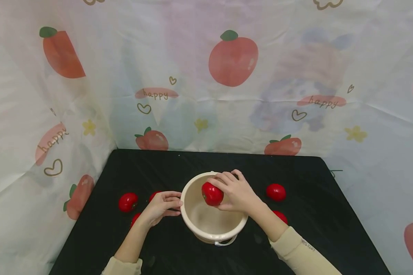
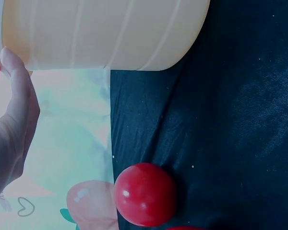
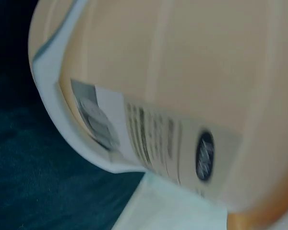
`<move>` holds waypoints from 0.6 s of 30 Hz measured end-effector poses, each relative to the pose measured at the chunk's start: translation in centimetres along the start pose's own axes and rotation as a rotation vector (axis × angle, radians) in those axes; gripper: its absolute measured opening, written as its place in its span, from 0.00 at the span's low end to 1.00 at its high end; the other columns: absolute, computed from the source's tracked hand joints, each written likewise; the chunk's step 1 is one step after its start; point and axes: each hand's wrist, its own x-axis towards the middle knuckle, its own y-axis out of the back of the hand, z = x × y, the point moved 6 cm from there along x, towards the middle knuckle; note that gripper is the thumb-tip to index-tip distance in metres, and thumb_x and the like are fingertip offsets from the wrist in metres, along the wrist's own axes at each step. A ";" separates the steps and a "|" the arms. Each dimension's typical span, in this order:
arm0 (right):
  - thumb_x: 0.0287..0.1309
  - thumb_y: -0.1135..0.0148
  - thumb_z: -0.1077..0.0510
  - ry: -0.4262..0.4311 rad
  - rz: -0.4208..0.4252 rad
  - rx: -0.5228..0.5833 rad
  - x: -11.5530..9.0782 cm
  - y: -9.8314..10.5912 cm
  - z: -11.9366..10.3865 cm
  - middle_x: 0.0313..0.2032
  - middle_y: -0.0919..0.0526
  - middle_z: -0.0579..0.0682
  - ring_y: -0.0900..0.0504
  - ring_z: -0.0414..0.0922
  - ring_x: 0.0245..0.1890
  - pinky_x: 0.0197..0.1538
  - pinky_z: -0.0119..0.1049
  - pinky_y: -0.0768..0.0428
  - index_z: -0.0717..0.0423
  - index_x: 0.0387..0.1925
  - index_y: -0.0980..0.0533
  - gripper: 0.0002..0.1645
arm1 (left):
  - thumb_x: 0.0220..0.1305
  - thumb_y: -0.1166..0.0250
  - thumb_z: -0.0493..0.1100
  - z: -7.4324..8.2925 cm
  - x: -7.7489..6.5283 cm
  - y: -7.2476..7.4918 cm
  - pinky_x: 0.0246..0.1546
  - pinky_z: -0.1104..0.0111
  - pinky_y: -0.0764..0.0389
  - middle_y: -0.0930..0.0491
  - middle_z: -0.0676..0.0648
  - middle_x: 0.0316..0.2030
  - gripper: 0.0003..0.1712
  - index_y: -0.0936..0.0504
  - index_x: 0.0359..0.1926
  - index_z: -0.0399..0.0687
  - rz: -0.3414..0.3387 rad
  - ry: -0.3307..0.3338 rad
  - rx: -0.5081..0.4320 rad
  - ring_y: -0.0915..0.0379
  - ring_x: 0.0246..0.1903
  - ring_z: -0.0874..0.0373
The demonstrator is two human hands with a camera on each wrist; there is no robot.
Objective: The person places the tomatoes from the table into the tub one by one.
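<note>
A cream bucket (image 1: 196, 225) stands upright on the black table, its mouth facing up. At the left side of its rim, my left hand (image 1: 160, 208) holds on with the fingertips; the left wrist view shows fingers (image 2: 20, 91) at that rim. My right hand (image 1: 239, 191) grips a red tomato (image 1: 212, 193) over the bucket's mouth, its small green stem end facing left. In the right wrist view the bucket's ribbed wall (image 3: 206, 62), a printed label (image 3: 153, 139) and the pale handle (image 3: 67, 124) fill the frame; hand and tomato are outside it.
Left of the bucket lie a tomato (image 1: 128, 202) and two others partly hidden by my left arm. To the right are another tomato (image 1: 276, 192) and one half covered by my right forearm (image 1: 280, 217). A printed curtain (image 1: 192, 114) hangs behind the black table (image 1: 313, 236).
</note>
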 end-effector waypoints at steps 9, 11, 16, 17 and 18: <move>0.34 0.32 0.35 0.079 -0.233 -0.022 1.0 -3.1 -1.9 0.49 0.26 0.45 0.32 0.44 0.52 0.55 0.48 0.36 0.42 0.57 0.32 0.44 | 0.56 0.36 0.37 0.1 -0.1 0.0 0.36 0.61 0.19 0.19 0.42 0.35 0.27 0.31 0.54 0.27 0.002 -0.001 0.000 0.21 0.29 0.57; 0.35 0.32 0.36 0.088 -0.284 -0.030 1.2 -3.8 -2.2 0.49 0.26 0.45 0.32 0.44 0.51 0.56 0.48 0.37 0.42 0.57 0.32 0.43 | 0.56 0.36 0.37 0.1 -0.2 -0.1 0.36 0.61 0.19 0.19 0.40 0.37 0.26 0.31 0.54 0.27 0.001 0.000 0.004 0.21 0.29 0.57; 0.35 0.32 0.36 0.129 -0.381 -0.067 1.5 -5.4 -3.0 0.47 0.26 0.43 0.31 0.43 0.49 0.57 0.47 0.38 0.39 0.57 0.32 0.42 | 0.57 0.36 0.37 0.1 -0.2 -0.1 0.36 0.61 0.19 0.19 0.41 0.36 0.26 0.31 0.54 0.27 0.002 0.007 0.004 0.21 0.29 0.57; 0.35 0.32 0.35 0.140 -0.398 -0.078 1.5 -5.7 -3.2 0.47 0.26 0.43 0.31 0.43 0.49 0.57 0.47 0.38 0.39 0.57 0.33 0.42 | 0.57 0.36 0.37 0.1 -0.2 -0.1 0.36 0.61 0.19 0.19 0.42 0.36 0.26 0.31 0.54 0.27 0.001 0.007 0.003 0.21 0.29 0.57; 0.36 0.32 0.35 0.152 -0.412 -0.088 1.6 -6.0 -3.4 0.46 0.26 0.43 0.31 0.43 0.49 0.57 0.47 0.37 0.38 0.57 0.33 0.42 | 0.57 0.36 0.37 0.1 -0.2 -0.1 0.36 0.60 0.19 0.19 0.43 0.36 0.26 0.31 0.54 0.27 0.001 0.006 0.002 0.21 0.29 0.57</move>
